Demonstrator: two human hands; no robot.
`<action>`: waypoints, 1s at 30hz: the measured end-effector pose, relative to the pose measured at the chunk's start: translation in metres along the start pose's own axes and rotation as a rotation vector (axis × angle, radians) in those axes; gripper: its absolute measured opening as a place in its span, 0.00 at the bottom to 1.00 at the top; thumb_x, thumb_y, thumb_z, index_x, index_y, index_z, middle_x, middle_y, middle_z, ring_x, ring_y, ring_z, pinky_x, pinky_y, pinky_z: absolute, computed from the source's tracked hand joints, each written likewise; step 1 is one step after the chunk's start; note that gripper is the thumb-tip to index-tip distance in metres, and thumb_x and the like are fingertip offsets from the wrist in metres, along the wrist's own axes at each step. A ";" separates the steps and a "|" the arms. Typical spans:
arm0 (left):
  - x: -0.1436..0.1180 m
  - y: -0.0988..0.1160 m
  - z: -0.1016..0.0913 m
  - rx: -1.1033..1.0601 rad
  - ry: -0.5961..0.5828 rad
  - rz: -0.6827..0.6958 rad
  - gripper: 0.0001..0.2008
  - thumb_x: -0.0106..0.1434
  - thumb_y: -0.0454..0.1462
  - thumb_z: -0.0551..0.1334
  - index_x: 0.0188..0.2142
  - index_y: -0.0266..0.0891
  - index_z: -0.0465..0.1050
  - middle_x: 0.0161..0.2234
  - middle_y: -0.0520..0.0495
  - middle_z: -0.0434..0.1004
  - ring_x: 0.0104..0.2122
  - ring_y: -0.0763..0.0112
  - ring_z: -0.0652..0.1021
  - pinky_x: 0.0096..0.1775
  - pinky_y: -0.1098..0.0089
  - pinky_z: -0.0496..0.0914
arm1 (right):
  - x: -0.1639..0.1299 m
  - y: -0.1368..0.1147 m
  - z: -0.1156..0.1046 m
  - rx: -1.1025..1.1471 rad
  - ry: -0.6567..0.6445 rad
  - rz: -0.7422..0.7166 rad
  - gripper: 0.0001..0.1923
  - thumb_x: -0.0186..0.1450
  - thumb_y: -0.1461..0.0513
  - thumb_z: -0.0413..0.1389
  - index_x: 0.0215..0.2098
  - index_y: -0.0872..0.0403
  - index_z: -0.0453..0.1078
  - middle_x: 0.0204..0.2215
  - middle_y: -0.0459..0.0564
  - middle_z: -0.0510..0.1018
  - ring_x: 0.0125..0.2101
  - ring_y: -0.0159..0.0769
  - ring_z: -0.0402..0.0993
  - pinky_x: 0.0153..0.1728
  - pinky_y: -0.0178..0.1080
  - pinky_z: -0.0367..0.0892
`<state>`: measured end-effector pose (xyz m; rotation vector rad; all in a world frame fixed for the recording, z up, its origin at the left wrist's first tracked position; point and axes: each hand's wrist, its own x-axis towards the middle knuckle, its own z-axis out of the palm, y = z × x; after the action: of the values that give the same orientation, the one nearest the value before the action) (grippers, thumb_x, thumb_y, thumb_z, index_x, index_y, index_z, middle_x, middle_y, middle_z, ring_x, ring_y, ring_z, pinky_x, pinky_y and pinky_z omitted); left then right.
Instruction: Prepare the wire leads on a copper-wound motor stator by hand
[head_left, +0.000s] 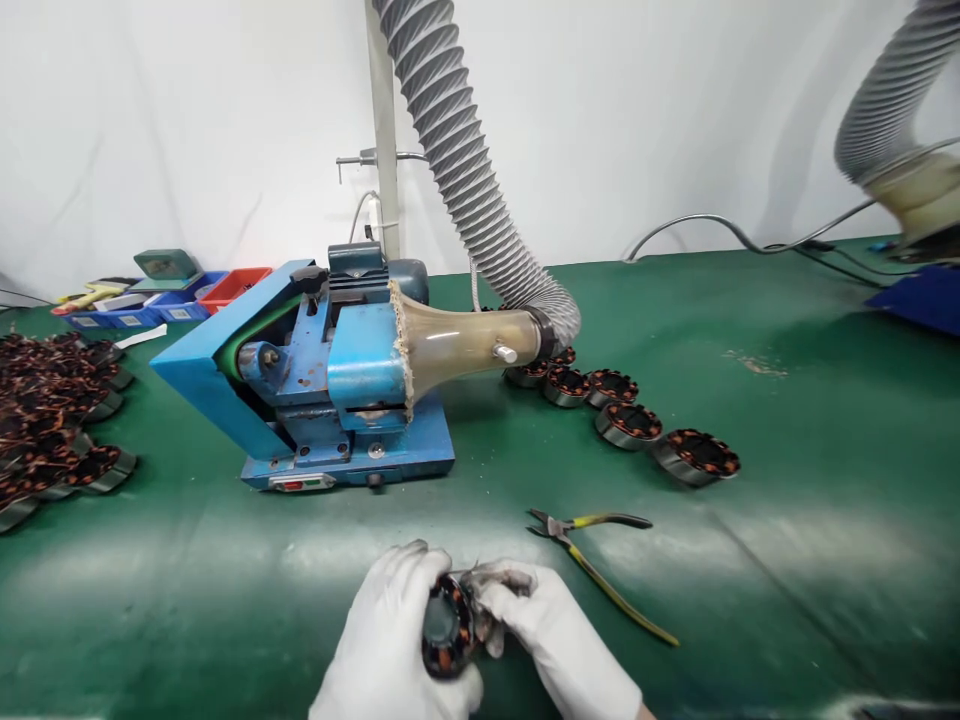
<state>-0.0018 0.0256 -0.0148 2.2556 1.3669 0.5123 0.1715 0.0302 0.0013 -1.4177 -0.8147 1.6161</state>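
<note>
At the bottom centre of the frame a motor stator [448,628] with copper windings is held on edge in the grip of the left hand [397,640], whose gloved fingers are closed around its metal ring, while the right hand [551,635] is pinched shut on the wire ends at the stator's upper right side. The step in hand is judged to be the gathering or straightening of those lead wires, though the wires themselves are too small to be made out clearly. Just beyond the right hand, yellow-handled cutters [592,560] lie apart on the green surface [787,560]. Further up, at centre left, a blue belt machine [330,390] stands with a ribbed extraction hose [465,170] fitted to its funnel. A row of 5 or so finished-looking stators [630,422] curves away to the right of it, and a larger heap [52,410] lies at the left edge. The next move would call for 1 hand to be freed for a tool, with the stator kept steady.
</note>
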 end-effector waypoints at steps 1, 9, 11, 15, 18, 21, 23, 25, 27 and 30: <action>0.001 0.005 -0.004 0.040 0.000 -0.016 0.33 0.46 0.38 0.63 0.54 0.36 0.63 0.54 0.36 0.71 0.54 0.50 0.71 0.52 0.54 0.69 | -0.001 0.000 0.000 0.002 0.011 -0.003 0.13 0.47 0.54 0.63 0.19 0.57 0.72 0.12 0.43 0.72 0.13 0.29 0.63 0.17 0.34 0.61; 0.009 0.045 0.021 0.261 0.355 -0.085 0.19 0.56 0.38 0.58 0.47 0.36 0.66 0.46 0.36 0.77 0.48 0.50 0.75 0.45 0.52 0.73 | -0.002 0.003 -0.001 0.020 0.181 -0.087 0.16 0.43 0.54 0.67 0.25 0.54 0.73 0.25 0.51 0.80 0.29 0.42 0.76 0.34 0.43 0.71; 0.008 0.042 0.030 0.300 0.417 -0.010 0.15 0.57 0.37 0.58 0.44 0.37 0.66 0.44 0.38 0.77 0.47 0.51 0.76 0.44 0.53 0.74 | -0.005 0.003 -0.003 0.014 0.193 -0.090 0.14 0.43 0.55 0.67 0.24 0.53 0.72 0.24 0.50 0.79 0.29 0.42 0.76 0.35 0.43 0.71; 0.006 0.029 0.029 0.366 0.335 0.158 0.18 0.57 0.37 0.59 0.47 0.35 0.66 0.44 0.38 0.77 0.45 0.53 0.76 0.42 0.56 0.75 | -0.009 0.004 -0.002 -0.001 0.162 -0.078 0.10 0.47 0.57 0.63 0.22 0.54 0.71 0.18 0.47 0.76 0.20 0.35 0.70 0.24 0.38 0.68; 0.006 0.025 0.018 0.329 0.252 0.184 0.19 0.58 0.35 0.58 0.50 0.34 0.65 0.43 0.38 0.76 0.43 0.55 0.77 0.43 0.56 0.74 | -0.009 0.002 -0.001 -0.014 0.121 -0.070 0.07 0.50 0.59 0.62 0.23 0.56 0.71 0.17 0.45 0.74 0.16 0.31 0.66 0.19 0.35 0.63; 0.008 0.025 0.005 0.271 0.141 0.241 0.20 0.60 0.34 0.56 0.53 0.34 0.61 0.44 0.37 0.74 0.44 0.56 0.75 0.44 0.56 0.74 | -0.007 -0.001 -0.003 -0.025 0.094 -0.079 0.10 0.48 0.60 0.62 0.28 0.55 0.70 0.21 0.45 0.75 0.19 0.32 0.68 0.19 0.35 0.64; 0.010 0.025 -0.003 0.219 0.052 0.265 0.21 0.61 0.34 0.56 0.54 0.35 0.60 0.46 0.38 0.73 0.46 0.56 0.74 0.46 0.55 0.73 | -0.007 -0.003 -0.004 -0.039 0.084 -0.089 0.14 0.47 0.61 0.63 0.32 0.54 0.70 0.24 0.45 0.76 0.23 0.34 0.71 0.24 0.36 0.67; 0.011 0.026 -0.008 0.159 0.016 0.273 0.21 0.59 0.32 0.56 0.53 0.35 0.59 0.46 0.38 0.72 0.46 0.56 0.73 0.46 0.53 0.72 | -0.008 -0.004 -0.006 -0.059 0.077 -0.094 0.15 0.46 0.62 0.64 0.33 0.54 0.71 0.24 0.46 0.77 0.25 0.35 0.72 0.29 0.38 0.68; 0.012 0.026 -0.011 0.099 0.021 0.276 0.20 0.58 0.31 0.57 0.51 0.36 0.59 0.45 0.39 0.72 0.45 0.57 0.73 0.46 0.54 0.71 | -0.009 -0.003 -0.007 -0.081 0.066 -0.097 0.12 0.47 0.62 0.63 0.30 0.55 0.72 0.24 0.47 0.78 0.26 0.36 0.73 0.31 0.39 0.69; 0.013 0.027 -0.013 0.023 0.069 0.263 0.16 0.60 0.33 0.58 0.48 0.38 0.62 0.43 0.41 0.73 0.43 0.59 0.73 0.45 0.56 0.71 | -0.009 0.001 -0.007 -0.105 0.062 -0.118 0.07 0.51 0.60 0.62 0.28 0.55 0.73 0.26 0.49 0.80 0.29 0.38 0.75 0.36 0.39 0.68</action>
<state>0.0168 0.0283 0.0123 2.4727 1.1177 0.6693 0.1788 0.0217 0.0035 -1.4576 -0.9404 1.4515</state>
